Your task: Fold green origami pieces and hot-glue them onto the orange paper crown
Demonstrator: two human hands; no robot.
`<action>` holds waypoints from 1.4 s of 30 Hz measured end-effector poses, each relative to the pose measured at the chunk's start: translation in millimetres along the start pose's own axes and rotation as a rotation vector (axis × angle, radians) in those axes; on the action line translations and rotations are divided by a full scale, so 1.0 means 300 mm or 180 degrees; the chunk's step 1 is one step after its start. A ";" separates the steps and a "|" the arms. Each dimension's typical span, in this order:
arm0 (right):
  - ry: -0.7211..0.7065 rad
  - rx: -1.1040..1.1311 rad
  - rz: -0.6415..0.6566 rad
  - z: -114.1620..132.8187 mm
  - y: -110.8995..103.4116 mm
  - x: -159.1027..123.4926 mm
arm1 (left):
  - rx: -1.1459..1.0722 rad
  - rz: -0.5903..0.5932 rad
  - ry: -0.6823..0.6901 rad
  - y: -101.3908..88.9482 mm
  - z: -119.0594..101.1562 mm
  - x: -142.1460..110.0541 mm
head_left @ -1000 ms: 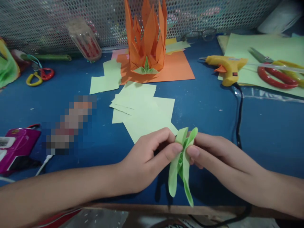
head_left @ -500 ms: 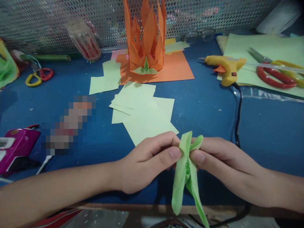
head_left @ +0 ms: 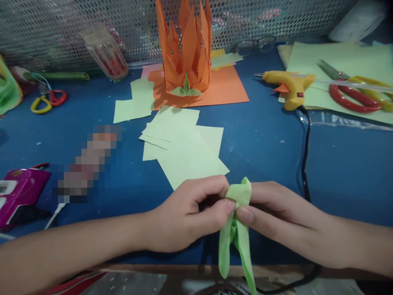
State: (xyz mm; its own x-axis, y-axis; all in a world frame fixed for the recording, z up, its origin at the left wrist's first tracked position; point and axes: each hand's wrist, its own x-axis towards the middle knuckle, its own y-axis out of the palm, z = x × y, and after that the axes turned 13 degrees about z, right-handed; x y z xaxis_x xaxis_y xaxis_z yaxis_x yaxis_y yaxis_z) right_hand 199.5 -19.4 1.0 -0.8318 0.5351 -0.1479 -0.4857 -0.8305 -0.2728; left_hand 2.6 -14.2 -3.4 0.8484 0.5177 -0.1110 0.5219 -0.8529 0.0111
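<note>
Nearest: my left hand (head_left: 193, 217) and right hand (head_left: 282, 221) both pinch a light-green folded-paper piece with long hanging strips (head_left: 244, 239). Grip narrow on each side, thumbs toward me, thumb tips close together, fingers partly hidden behind the paper. Piece is held up at the near edge of the blue desk (head_left: 260, 155); in my view its strips hang across that edge.

Toward the left edge: a shiny purple box (head_left: 30, 188), cut off by the view, and a pixelated oblong object (head_left: 89, 159), identity unreadable.

Just beyond my hands, near desk centre: overlapping pale-green paper squares (head_left: 184, 143).

Farther, toward the far right corner: a yellow glue gun (head_left: 293, 84) with a black cord (head_left: 305, 151); beside it, large red-and-yellow-handled scissors (head_left: 357, 104) on pale-green sheets (head_left: 307, 59).

Far edge, middle: a tall spiky orange folded-paper form (head_left: 188, 53) upright on a flat orange sheet (head_left: 231, 88). Left of it, a clear jar with red contents (head_left: 109, 59) leans near a perforated grey panel (head_left: 138, 24).
</note>
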 end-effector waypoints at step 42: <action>-0.0030 0.1529 -0.0529 -0.024 -0.012 0.033 | -0.2275 -0.0326 -0.0143 -0.025 0.003 0.032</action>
State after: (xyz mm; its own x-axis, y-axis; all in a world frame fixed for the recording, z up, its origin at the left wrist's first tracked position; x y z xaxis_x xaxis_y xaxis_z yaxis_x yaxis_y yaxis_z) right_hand 195.0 -10.1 -6.3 -0.7341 0.6664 -0.1303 -0.6786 -0.7131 0.1763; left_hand 6.8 -2.8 -5.5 0.7957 0.5761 -0.1870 0.5421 -0.5398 0.6440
